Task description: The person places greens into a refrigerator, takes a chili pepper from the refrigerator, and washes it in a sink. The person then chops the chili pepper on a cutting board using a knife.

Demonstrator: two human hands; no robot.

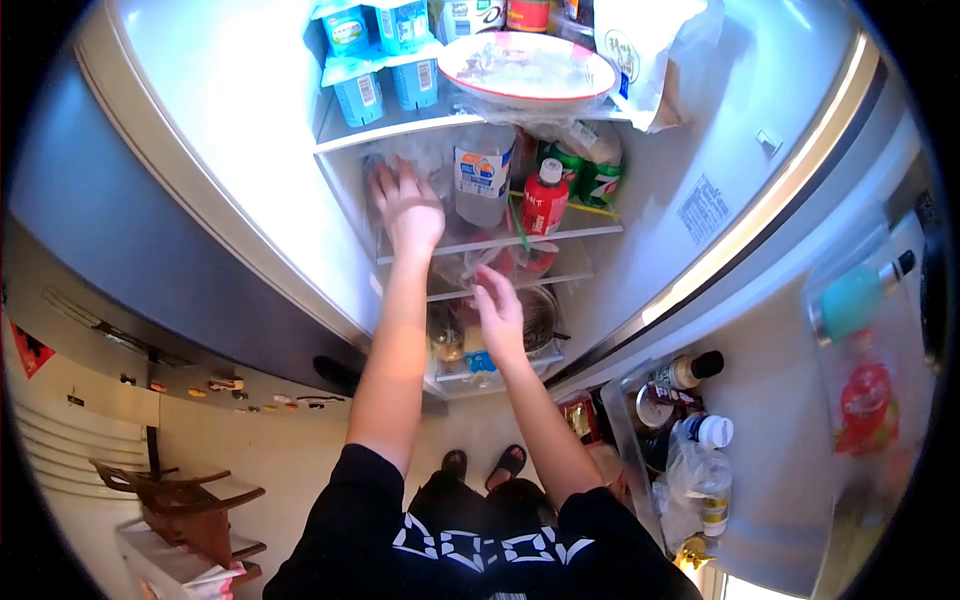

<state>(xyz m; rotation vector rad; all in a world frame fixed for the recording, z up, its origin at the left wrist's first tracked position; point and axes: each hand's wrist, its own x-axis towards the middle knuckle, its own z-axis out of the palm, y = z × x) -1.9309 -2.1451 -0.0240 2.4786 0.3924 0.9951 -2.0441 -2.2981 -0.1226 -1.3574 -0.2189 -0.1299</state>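
Note:
My left hand [408,208] reaches into the middle shelf of an open fridge, fingers stretched out and apart against a clear plastic bag [425,155]; what the bag holds I cannot make out. To its right stand a large clear bottle [483,178] with a blue, white and orange label, and a red bottle [545,200] with a white cap. Lower down, my right hand [500,312] hovers before the lower shelves with its fingers loosely bent and apart. Nothing shows in its grasp. Close to its fingertips lies crumpled clear plastic [462,268].
Above are blue yogurt cups [360,97], a red-rimmed plate [527,75] under film and a white bag [645,55]. Green cans [602,183] stand behind the red bottle. A metal pot [540,315] sits low. The right door rack [640,470] holds several bottles.

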